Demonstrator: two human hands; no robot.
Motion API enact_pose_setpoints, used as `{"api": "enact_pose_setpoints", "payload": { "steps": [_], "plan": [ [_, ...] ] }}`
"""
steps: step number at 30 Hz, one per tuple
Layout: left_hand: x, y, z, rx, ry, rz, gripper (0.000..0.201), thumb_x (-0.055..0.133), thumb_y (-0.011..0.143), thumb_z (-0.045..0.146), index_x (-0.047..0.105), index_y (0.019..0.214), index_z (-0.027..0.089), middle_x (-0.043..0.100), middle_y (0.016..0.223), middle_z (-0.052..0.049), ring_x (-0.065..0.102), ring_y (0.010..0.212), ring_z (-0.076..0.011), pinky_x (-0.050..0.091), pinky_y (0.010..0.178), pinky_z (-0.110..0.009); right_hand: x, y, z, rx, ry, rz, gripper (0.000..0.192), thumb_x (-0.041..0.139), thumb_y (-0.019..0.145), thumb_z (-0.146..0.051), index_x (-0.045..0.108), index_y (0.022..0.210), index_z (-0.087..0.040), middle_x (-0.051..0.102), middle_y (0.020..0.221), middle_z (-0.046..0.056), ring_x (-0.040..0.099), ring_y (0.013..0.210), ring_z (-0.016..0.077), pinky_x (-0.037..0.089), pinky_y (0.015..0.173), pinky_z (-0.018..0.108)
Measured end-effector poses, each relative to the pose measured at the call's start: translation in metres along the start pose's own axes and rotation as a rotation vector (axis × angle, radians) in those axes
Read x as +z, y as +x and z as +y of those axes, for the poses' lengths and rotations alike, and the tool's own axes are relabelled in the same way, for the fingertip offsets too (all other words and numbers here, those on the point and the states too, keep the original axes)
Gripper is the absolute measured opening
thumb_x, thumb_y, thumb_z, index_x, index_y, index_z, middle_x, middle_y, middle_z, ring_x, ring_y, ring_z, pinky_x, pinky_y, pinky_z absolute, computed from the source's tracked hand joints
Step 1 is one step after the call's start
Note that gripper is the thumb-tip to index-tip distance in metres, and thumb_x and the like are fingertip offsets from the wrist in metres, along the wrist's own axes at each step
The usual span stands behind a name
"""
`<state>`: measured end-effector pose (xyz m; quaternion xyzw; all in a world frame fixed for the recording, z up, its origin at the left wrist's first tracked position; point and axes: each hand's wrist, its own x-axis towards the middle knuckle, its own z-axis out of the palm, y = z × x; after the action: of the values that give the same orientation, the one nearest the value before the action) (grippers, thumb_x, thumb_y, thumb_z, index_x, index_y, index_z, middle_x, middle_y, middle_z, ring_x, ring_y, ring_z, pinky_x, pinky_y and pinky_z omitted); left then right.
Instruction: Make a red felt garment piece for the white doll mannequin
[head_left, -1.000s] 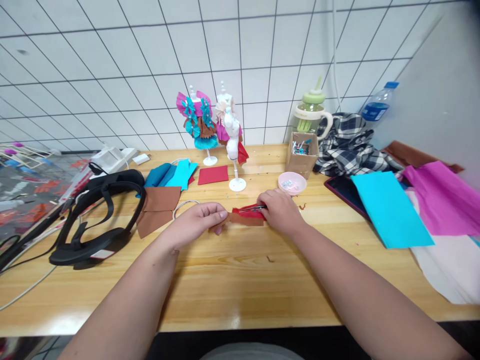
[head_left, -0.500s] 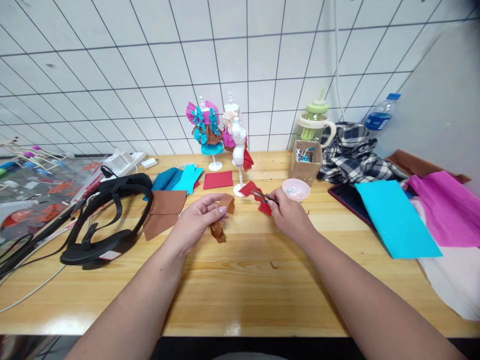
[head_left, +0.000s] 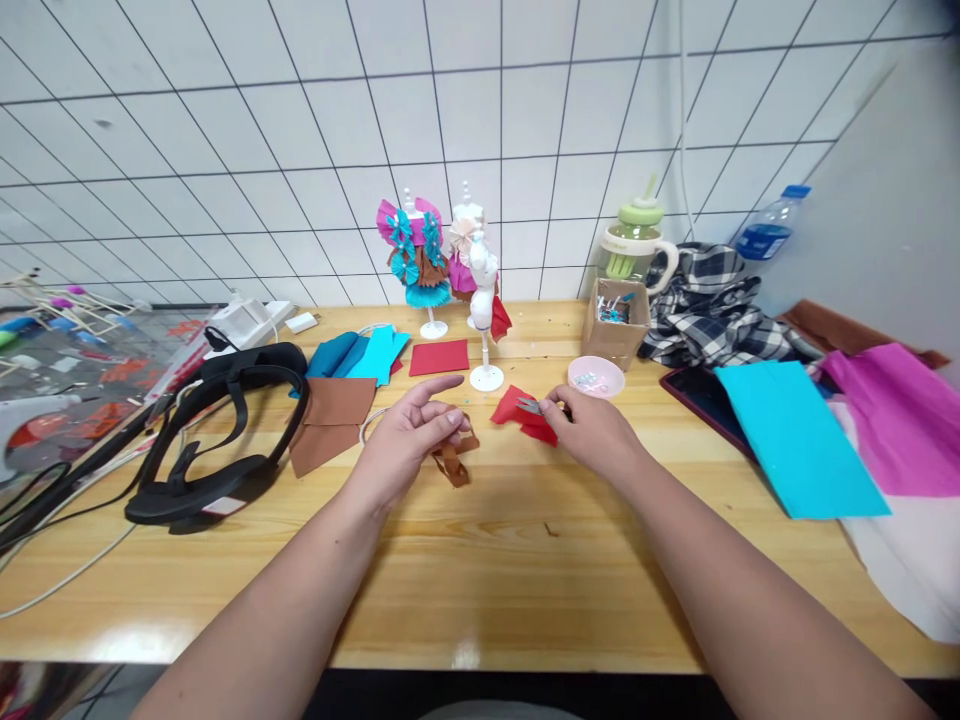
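My left hand (head_left: 409, 438) hovers over the wooden table (head_left: 480, 560) with its fingers spread, thumb and fingertips pinching a crumpled brown paper strip (head_left: 453, 460). To the right, my right hand (head_left: 596, 432) grips small metal tweezers (head_left: 534, 406) whose tips clamp a folded red paper piece (head_left: 523, 412). A white mini mannequin (head_left: 484, 300) on a round stand is just behind both hands. A second mannequin dressed in pink, teal and brown paper (head_left: 417, 250) stands behind it.
Brown paper sheets (head_left: 330, 415), teal sheets (head_left: 360, 352) and a red square (head_left: 439, 356) lie left of centre. A black headset (head_left: 217, 430) sits at left. A pink dish (head_left: 595, 377), cardboard box (head_left: 616, 320), green-lidded cup (head_left: 636, 240), checked cloth (head_left: 712, 310) and large cyan and magenta sheets (head_left: 795, 435) are at right.
The brown and red pieces, joined on the table a second ago, came apart. My left hand took the brown strip and opened its fingers; my right carried the red piece on the tweezers.
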<state>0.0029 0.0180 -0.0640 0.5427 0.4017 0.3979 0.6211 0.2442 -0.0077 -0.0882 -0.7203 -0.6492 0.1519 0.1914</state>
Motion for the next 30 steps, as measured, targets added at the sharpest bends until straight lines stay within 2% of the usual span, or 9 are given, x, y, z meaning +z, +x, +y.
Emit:
{"api": "enact_pose_setpoints", "payload": {
  "steps": [3, 5, 8, 11, 14, 18, 22, 26, 30],
  "plan": [
    [0.001, 0.001, -0.001, -0.037, -0.004, 0.013, 0.055, 0.075, 0.075, 0.031, 0.055, 0.125, 0.019, 0.073, 0.090, -0.004, 0.052, 0.054, -0.0060, 0.044, 0.052, -0.020, 0.001, 0.003, 0.002, 0.063, 0.233, -0.094, 0.037, 0.044, 0.091, -0.054, 0.059, 0.089, -0.021, 0.070, 0.081, 0.006, 0.061, 0.068, 0.0185, 0.040, 0.055, 0.026],
    [0.001, 0.002, 0.000, -0.044, -0.009, 0.021, 0.058, 0.077, 0.073, 0.029, 0.055, 0.125, 0.020, 0.074, 0.099, -0.007, 0.048, 0.050, -0.0039, 0.042, 0.050, -0.019, 0.002, 0.002, 0.002, 0.083, 0.530, -0.249, 0.030, 0.040, 0.094, -0.045, 0.055, 0.104, -0.021, 0.071, 0.083, 0.005, 0.059, 0.056, 0.0134, 0.044, 0.053, 0.025],
    [0.003, 0.001, 0.001, -0.059, -0.012, 0.022, 0.062, 0.078, 0.070, 0.026, 0.054, 0.126, 0.020, 0.073, 0.108, -0.009, 0.046, 0.049, -0.0032, 0.041, 0.048, -0.019, 0.005, -0.001, -0.001, 0.107, 0.856, -0.477, 0.043, 0.038, 0.094, -0.027, 0.033, 0.137, -0.030, 0.067, 0.117, 0.008, 0.061, 0.053, 0.0092, 0.048, 0.047, 0.022],
    [0.005, 0.001, 0.001, -0.063, -0.001, 0.011, 0.063, 0.079, 0.069, 0.026, 0.054, 0.127, 0.021, 0.072, 0.111, -0.010, 0.047, 0.049, -0.0031, 0.042, 0.048, -0.018, 0.008, -0.004, -0.004, 0.125, 0.862, -0.503, 0.073, 0.044, 0.086, -0.015, 0.015, 0.147, -0.041, 0.049, 0.143, 0.008, 0.063, 0.056, 0.0078, 0.044, 0.038, 0.019],
    [0.005, 0.001, 0.001, -0.055, 0.013, 0.010, 0.063, 0.079, 0.069, 0.027, 0.054, 0.127, 0.020, 0.071, 0.114, -0.011, 0.048, 0.049, -0.0036, 0.043, 0.048, -0.020, 0.007, -0.005, -0.006, 0.163, 0.840, -0.540, 0.086, 0.047, 0.081, -0.011, 0.005, 0.150, -0.041, 0.057, 0.135, 0.009, 0.057, 0.046, 0.0064, 0.037, 0.032, 0.017],
    [0.002, 0.001, -0.001, -0.016, 0.042, -0.004, 0.059, 0.076, 0.072, 0.027, 0.055, 0.127, 0.023, 0.071, 0.111, -0.008, 0.050, 0.050, -0.0044, 0.046, 0.051, -0.021, 0.003, -0.004, -0.008, 0.217, 0.806, -0.657, 0.058, 0.048, 0.084, -0.016, 0.032, 0.139, -0.022, 0.075, 0.088, 0.007, 0.045, 0.033, 0.0075, 0.032, 0.029, 0.018],
    [0.004, 0.000, -0.006, -0.051, 0.236, -0.053, 0.046, 0.069, 0.078, 0.036, 0.063, 0.121, 0.020, 0.068, 0.066, 0.000, 0.057, 0.045, -0.0112, 0.047, 0.047, -0.024, 0.005, -0.006, -0.007, 0.092, 0.831, -0.746, 0.019, 0.046, 0.091, -0.023, 0.054, 0.107, -0.018, 0.072, 0.077, 0.003, 0.048, 0.038, 0.0065, 0.041, 0.035, 0.017],
    [0.010, -0.001, -0.011, -0.225, 0.287, -0.118, 0.049, 0.062, 0.082, 0.044, 0.066, 0.121, 0.015, 0.054, 0.047, 0.003, 0.058, 0.041, -0.0150, 0.046, 0.043, -0.025, 0.009, -0.009, -0.009, 0.032, 0.869, -0.854, 0.021, 0.049, 0.091, -0.025, 0.054, 0.110, -0.021, 0.071, 0.077, 0.000, 0.051, 0.039, 0.0055, 0.043, 0.037, 0.015],
    [0.013, 0.000, -0.016, -0.235, 0.221, -0.156, 0.067, 0.069, 0.077, 0.048, 0.053, 0.135, 0.019, 0.072, 0.079, -0.006, 0.065, 0.051, -0.0175, 0.051, 0.048, -0.029, 0.008, -0.011, -0.011, 0.046, 0.918, -0.880, 0.036, 0.052, 0.090, -0.028, 0.048, 0.126, -0.025, 0.069, 0.073, -0.002, 0.049, 0.037, 0.0055, 0.040, 0.035, 0.014]
  ]
}}
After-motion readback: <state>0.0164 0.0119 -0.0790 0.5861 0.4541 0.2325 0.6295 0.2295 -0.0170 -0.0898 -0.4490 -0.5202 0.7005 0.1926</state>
